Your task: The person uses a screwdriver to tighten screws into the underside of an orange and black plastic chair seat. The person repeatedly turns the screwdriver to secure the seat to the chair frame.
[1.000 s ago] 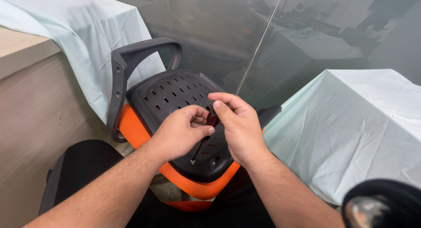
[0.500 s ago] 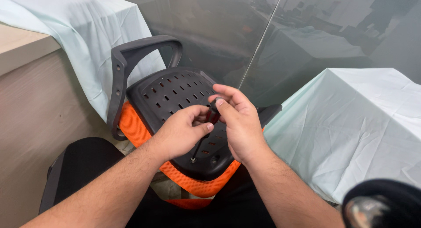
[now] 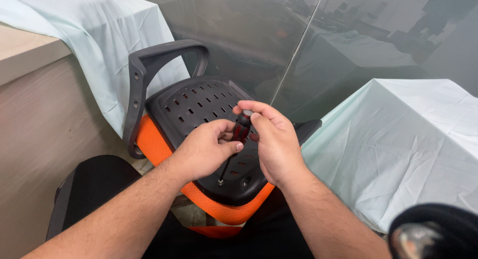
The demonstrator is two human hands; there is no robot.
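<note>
An upturned chair seat [image 3: 199, 107] lies in front of me, its black perforated plastic underside up and orange mesh fabric [image 3: 154, 144] around the edge. A black armrest loop [image 3: 149, 65] sticks up at its left. A screwdriver [image 3: 240, 132] with a red and black handle stands nearly upright, its tip on a screw [image 3: 219, 182] near the front edge of the plastic pan. My left hand [image 3: 204, 149] pinches the lower handle and shaft. My right hand [image 3: 274, 139] wraps the top of the handle with thumb and fingers.
A second screw [image 3: 244, 182] sits just right of the first. Pale green cloth covers a table [image 3: 408, 134] at right and another surface [image 3: 89, 35] at upper left. A beige wooden panel [image 3: 40, 129] stands at left. A glass wall [image 3: 308, 35] rises behind. A black rounded object [image 3: 433, 231] is at bottom right.
Both hands have stayed on the screwdriver. My right-hand fingers have shifted slightly around the handle top, as in turning it. The chair seat has not moved.
</note>
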